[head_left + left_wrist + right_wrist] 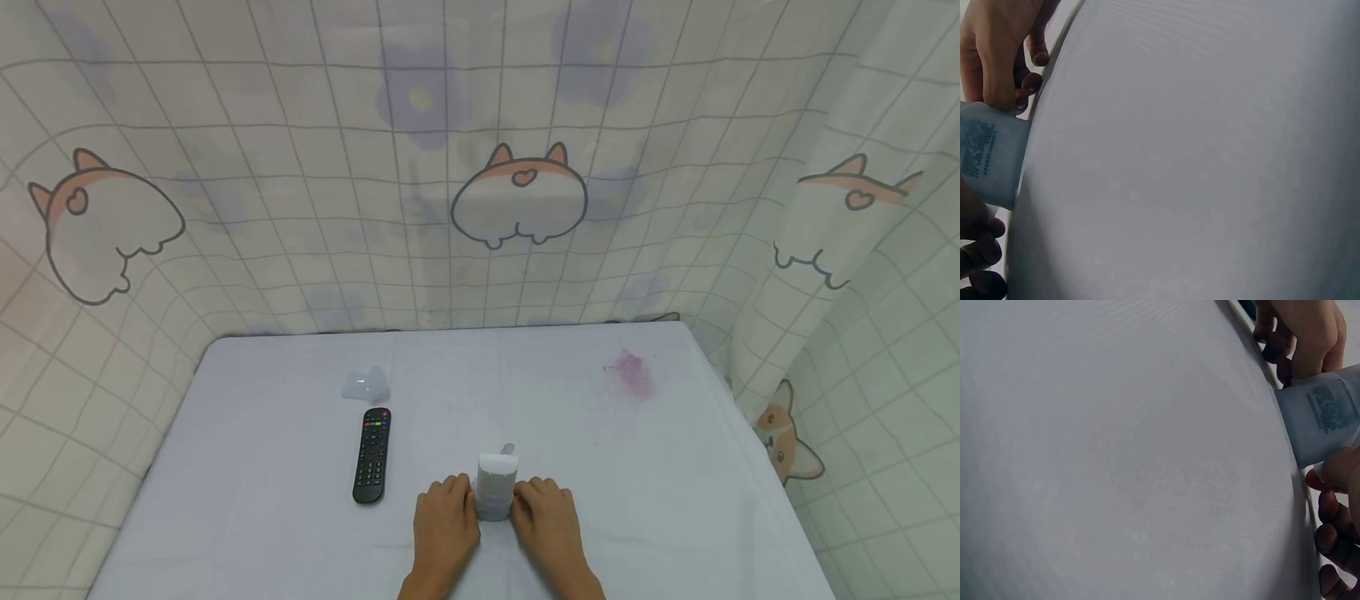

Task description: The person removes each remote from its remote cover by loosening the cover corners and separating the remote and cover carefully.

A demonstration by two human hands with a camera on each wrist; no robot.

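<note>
A small white block with rounded edges stands upright on the table between the two hands. It seems to be in thin clear film, and small dark print shows on its face in the left wrist view. My left hand is at its left side, fingers curled, gripping low by the edge. From the other side my right hand grips it in the same way. In the right wrist view the block is seen side-on, with thumbs and fingertips against its lower edges. What the fingertips pinch exactly is partly hidden.
A black remote control lies left of the hands. Behind it is a crumpled piece of clear plastic. The white-covered table has a pink stain at back right. Checked curtains surround it.
</note>
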